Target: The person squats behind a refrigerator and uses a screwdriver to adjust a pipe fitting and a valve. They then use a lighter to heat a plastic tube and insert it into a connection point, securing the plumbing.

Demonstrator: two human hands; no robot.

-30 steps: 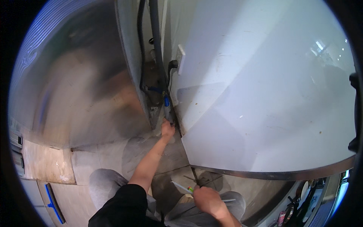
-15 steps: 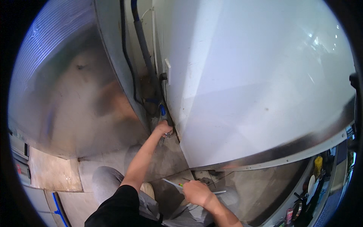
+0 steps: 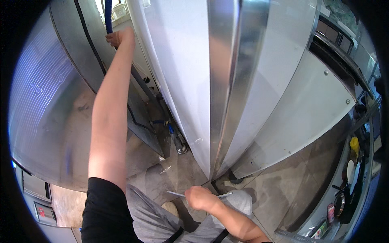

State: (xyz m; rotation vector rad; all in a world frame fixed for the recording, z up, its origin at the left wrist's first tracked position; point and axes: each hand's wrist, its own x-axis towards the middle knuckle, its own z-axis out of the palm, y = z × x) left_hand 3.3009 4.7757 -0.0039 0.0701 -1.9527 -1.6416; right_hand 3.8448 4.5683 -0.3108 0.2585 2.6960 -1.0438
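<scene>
My left arm reaches up into the narrow gap between the metal cabinet [image 3: 60, 133] and the white panel [image 3: 182, 81]. My left hand [image 3: 120, 37] closes around the upright hose, blue [image 3: 108, 16] above the hand and grey below it. The hose runs down behind my forearm to the corner, where a blue-handled valve [image 3: 171, 128] lies by a metal pipe end [image 3: 182, 150] at floor level. Over my knees, my right hand [image 3: 198, 197] is closed on a thin pale strip [image 3: 175, 193]; its ends stick out on both sides of the fist.
A thin black cable [image 3: 91, 44] runs down the cabinet side. Sharp metal edges border the gap, and a shiny corner post [image 3: 227, 89] stands ahead. On the right, a low shelf holds a yellow-topped bottle [image 3: 354, 143], a pink can [image 3: 331, 212] and pans.
My left hand has left the metal pipe end near the floor and risen to the upper hose. My view has shifted upward and right. The right hand still holds the strip.
</scene>
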